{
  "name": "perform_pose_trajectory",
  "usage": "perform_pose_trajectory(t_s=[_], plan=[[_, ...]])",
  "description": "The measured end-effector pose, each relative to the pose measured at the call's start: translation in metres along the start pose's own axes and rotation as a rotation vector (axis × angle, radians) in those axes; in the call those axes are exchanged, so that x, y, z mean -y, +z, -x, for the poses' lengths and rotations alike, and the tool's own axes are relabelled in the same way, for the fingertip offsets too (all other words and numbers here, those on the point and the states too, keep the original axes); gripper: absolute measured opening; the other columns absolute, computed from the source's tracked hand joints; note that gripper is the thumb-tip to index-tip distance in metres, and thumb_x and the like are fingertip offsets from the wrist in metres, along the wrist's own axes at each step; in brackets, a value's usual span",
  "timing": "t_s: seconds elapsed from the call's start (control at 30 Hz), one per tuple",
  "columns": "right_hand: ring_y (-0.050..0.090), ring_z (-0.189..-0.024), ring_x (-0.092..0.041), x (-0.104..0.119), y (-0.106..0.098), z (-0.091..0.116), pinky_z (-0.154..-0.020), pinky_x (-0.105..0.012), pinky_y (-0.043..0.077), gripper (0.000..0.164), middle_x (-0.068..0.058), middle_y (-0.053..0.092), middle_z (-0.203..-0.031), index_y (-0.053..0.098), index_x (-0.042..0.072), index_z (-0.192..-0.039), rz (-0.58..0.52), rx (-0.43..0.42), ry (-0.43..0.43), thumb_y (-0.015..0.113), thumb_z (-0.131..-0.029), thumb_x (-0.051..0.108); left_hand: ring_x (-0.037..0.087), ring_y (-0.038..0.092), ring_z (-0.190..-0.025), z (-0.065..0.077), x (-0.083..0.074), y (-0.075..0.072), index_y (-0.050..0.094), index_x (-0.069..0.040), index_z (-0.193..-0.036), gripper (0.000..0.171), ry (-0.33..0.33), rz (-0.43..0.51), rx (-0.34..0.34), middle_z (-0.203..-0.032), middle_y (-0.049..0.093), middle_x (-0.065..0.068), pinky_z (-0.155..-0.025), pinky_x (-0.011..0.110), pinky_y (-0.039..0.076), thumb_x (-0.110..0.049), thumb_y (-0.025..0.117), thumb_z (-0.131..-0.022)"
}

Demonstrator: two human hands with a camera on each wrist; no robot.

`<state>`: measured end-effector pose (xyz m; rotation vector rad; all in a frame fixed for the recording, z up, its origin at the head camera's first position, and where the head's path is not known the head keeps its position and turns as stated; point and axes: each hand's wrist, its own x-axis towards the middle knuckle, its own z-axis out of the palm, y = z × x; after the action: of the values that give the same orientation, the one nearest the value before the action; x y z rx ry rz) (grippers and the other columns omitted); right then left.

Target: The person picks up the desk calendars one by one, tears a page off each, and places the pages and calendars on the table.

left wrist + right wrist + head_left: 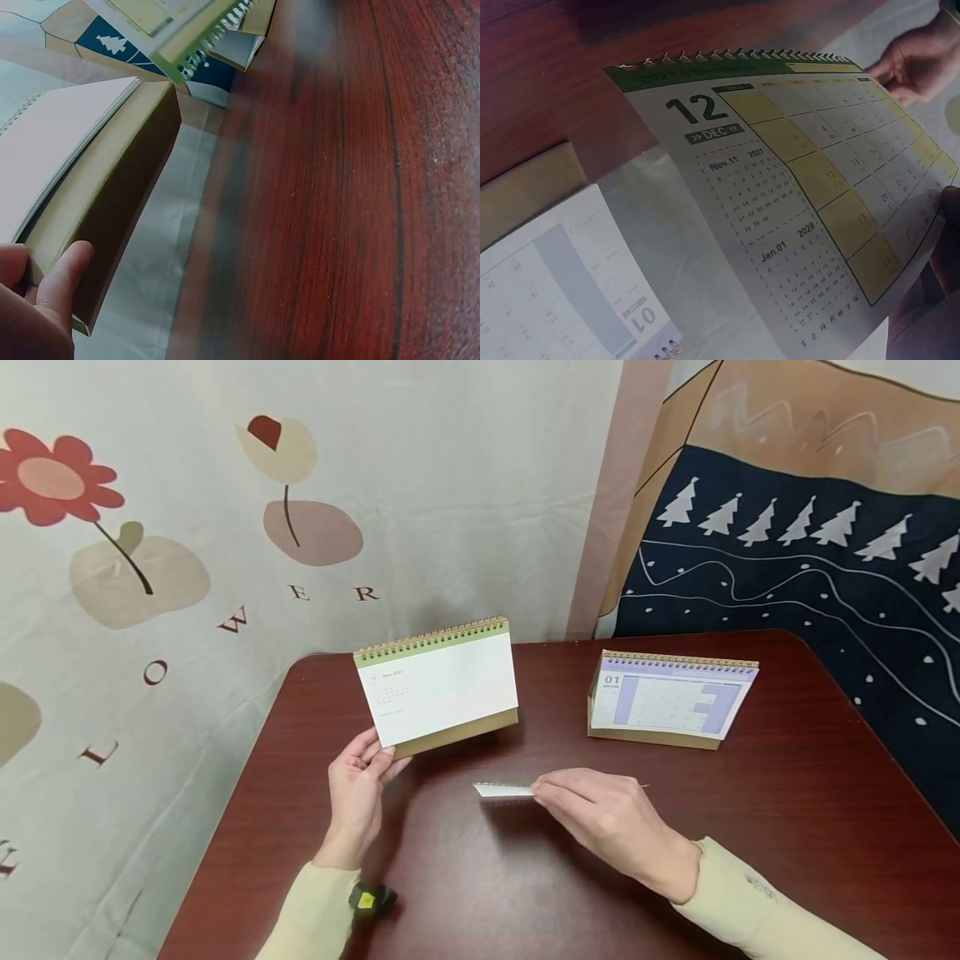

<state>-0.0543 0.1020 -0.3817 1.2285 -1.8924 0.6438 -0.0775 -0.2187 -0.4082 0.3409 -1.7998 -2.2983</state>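
Judge the work as partway along: with a December page (765,161) held apart from the green-topped desk calendar (446,685), count the parting of one page as done. Find the calendar gripped by its lower left corner in the left hand (357,793), tilted and seemingly raised, towards the back left corner of the counter (465,893). Find the page pinched in the right hand (611,818), above the middle of the counter, nearer the front edge than the calendar. Count as left, probably, the setting down of both. Note the purple-topped desk calendar (667,700) too, standing near the back right corner, untouched.

In the head view, see the page almost edge-on, with nothing legible; turn to the right wrist view for its big "12", "DEC", yellow-shaded dates and small November and January grids. Use the head view for the calendar's mostly blank face, with a small November grid at upper left. Look to the left wrist view for fingers (66,277) against the cardboard base (105,165). Cannot tell whether the page's holes are torn.
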Motion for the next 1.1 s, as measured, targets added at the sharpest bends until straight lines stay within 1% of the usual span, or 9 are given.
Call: perform_pose_trajectory(t_s=[0.13, 0.37, 0.47, 0.67, 0.77, 0.87, 0.97, 1.03, 1.1], plan=[[0.071, -0.083, -0.011, 0.002, 0.009, 0.003, -0.071, -0.028, 0.062, 0.02, 0.001, 0.075, -0.096, 0.076, 0.011, -0.1, 0.035, 0.021, -0.029, 0.056, -0.101, 0.015, 0.011, 0.073, -0.089, -0.002, 0.002, 0.001, 0.052, 0.009, -0.131, 0.037, -0.004, 0.006, -0.001, -0.098, 0.076, -0.005, -0.079, 0.031, 0.062, 0.015, 0.048, -0.095], [0.071, -0.081, -0.008, 0.011, 0.023, 0.013, -0.068, -0.026, 0.061, 0.023, 0.006, 0.076, -0.095, 0.076, 0.015, -0.097, 0.091, 0.073, -0.048, 0.054, -0.102, 0.017, 0.011, 0.072, -0.09, -0.003, 0.003, 0.002, 0.052, 0.009, -0.132, 0.037, -0.012, 0.008, 0.008, -0.099, 0.076, -0.006, -0.08, 0.032, 0.062, 0.014, 0.048, -0.095], [0.071, -0.079, -0.006, 0.015, 0.027, 0.018, -0.066, -0.025, 0.061, 0.024, 0.008, 0.076, -0.094, 0.076, 0.018, -0.095, 0.112, 0.118, -0.032, 0.053, -0.102, 0.019, 0.011, 0.072, -0.091, -0.003, 0.003, 0.002, 0.052, 0.008, -0.132, 0.037, -0.013, 0.008, 0.013, -0.1, 0.076, -0.005, -0.08, 0.032, 0.062, 0.014, 0.048, -0.095], [0.07, -0.077, -0.003, 0.019, 0.031, 0.026, -0.061, -0.024, 0.059, 0.025, 0.013, 0.073, -0.09, 0.074, 0.022, -0.095, 0.12, 0.233, 0.035, 0.051, -0.103, 0.025, 0.012, 0.072, -0.091, -0.003, 0.004, 0.002, 0.052, 0.008, -0.131, 0.036, -0.011, 0.008, 0.019, -0.1, 0.076, -0.005, -0.079, 0.031, 0.062, 0.014, 0.049, -0.095], [0.07, -0.079, -0.002, 0.021, 0.033, 0.03, -0.059, -0.024, 0.058, 0.019, 0.014, 0.072, -0.091, 0.073, 0.024, -0.096, 0.11, 0.279, 0.068, 0.055, -0.101, 0.025, 0.012, 0.072, -0.091, -0.003, 0.004, 0.002, 0.052, 0.009, -0.132, 0.037, -0.012, 0.011, 0.023, -0.1, 0.076, -0.005, -0.079, 0.031, 0.062, 0.014, 0.049, -0.096], [0.069, -0.081, -0.002, 0.024, 0.035, 0.032, -0.058, -0.024, 0.057, 0.011, 0.015, 0.072, -0.095, 0.073, 0.025, -0.096, 0.085, 0.326, 0.103, 0.063, -0.096, 0.024, 0.012, 0.073, -0.091, -0.003, 0.004, 0.002, 0.052, 0.009, -0.132, 0.037, -0.015, 0.013, 0.023, -0.1, 0.076, -0.005, -0.079, 0.031, 0.062, 0.014, 0.049, -0.095], [0.068, -0.082, -0.003, 0.026, 0.036, 0.034, -0.055, -0.024, 0.056, 0.004, 0.015, 0.071, -0.097, 0.072, 0.026, -0.094, 0.059, 0.353, 0.127, 0.069, -0.091, 0.023, 0.012, 0.073, -0.091, -0.004, 0.004, 0.002, 0.052, 0.009, -0.132, 0.037, -0.019, 0.012, 0.028, -0.1, 0.076, -0.005, -0.079, 0.031, 0.062, 0.014, 0.048, -0.096], [0.068, -0.081, -0.003, 0.028, 0.038, 0.035, -0.053, -0.025, 0.055, 0.004, 0.015, 0.07, -0.098, 0.07, 0.026, -0.09, 0.049, 0.37, 0.139, 0.072, -0.089, 0.023, 0.012, 0.073, -0.091, -0.004, 0.004, 0.002, 0.051, 0.009, -0.133, 0.037, -0.027, 0.008, 0.037, -0.1, 0.076, -0.005, -0.08, 0.031, 0.062, 0.013, 0.048, -0.096], [0.067, -0.081, -0.004, 0.029, 0.039, 0.036, -0.052, -0.025, 0.054, 0.007, 0.015, 0.069, -0.098, 0.068, 0.027, -0.087, 0.043, 0.389, 0.145, 0.074, -0.087, 0.022, 0.012, 0.072, -0.092, -0.005, 0.005, 0.001, 0.051, 0.009, -0.133, 0.037, -0.039, 0.007, 0.047, -0.1, 0.076, -0.006, -0.081, 0.031, 0.062, 0.013, 0.048, -0.097]])
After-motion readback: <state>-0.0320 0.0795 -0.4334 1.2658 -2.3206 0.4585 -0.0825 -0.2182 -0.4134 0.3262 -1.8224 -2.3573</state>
